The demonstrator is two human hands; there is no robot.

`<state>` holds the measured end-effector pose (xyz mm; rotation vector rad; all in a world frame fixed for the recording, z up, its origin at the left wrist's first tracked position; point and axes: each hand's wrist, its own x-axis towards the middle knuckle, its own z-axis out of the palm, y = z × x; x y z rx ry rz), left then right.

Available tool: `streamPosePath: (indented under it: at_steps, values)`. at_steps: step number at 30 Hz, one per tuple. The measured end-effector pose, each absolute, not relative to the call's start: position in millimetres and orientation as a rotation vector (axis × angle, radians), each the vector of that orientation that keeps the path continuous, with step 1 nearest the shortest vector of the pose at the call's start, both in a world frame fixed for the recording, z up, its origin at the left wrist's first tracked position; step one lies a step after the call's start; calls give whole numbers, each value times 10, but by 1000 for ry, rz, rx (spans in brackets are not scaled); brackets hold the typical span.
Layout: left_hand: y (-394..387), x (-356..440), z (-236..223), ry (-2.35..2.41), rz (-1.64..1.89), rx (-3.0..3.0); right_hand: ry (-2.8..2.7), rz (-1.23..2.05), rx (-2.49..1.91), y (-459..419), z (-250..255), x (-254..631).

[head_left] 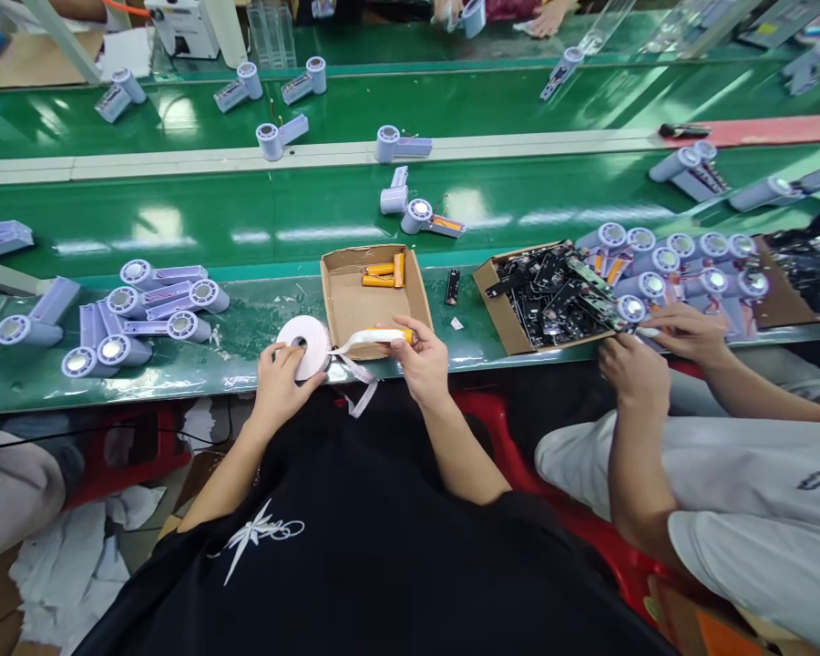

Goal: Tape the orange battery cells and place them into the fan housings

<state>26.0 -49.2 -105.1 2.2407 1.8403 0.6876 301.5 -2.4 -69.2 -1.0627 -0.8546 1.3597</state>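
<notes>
My left hand point(283, 375) is closed on a roll of white tape point(312, 344), with fingers at its core. From the roll a white strip point(363, 338) runs right to an orange cylindrical battery point(407, 335), which my right hand point(425, 364) pinches between thumb and fingers. Another loose strip of tape or backing point(364, 401) hangs below the roll. Just beyond my hands sits a shallow cardboard box point(355, 314) with several orange batteries point(384, 273) in its far right part.
Lavender fan housings point(157, 301) stand in a group at left. A carton of black circuit boards point(547, 292) lies at right, before a co-worker's hands point(646, 360). More housings point(420, 216) rest on the green conveyor point(232, 210). One small board point(453, 286) lies beside the box.
</notes>
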Motion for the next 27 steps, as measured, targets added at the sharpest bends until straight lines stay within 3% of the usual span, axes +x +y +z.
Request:
streamPosePath:
  at_steps: [5,12,21,27]
  values:
    - [-554,264,-977,1779,912,2490,-901,1182,-1106,-33,-714,3074]
    - [-619,453,-805,1565,953,2747,-1056,1024,-1171,-32,-628,2907]
    - [-574,516,-787,1677,1063,2698,-1054,1153,-1033,-215,-622,2669]
    - [-745,467,-813,1248,961,2814,-1077,1111,-963,279,-270,3134]
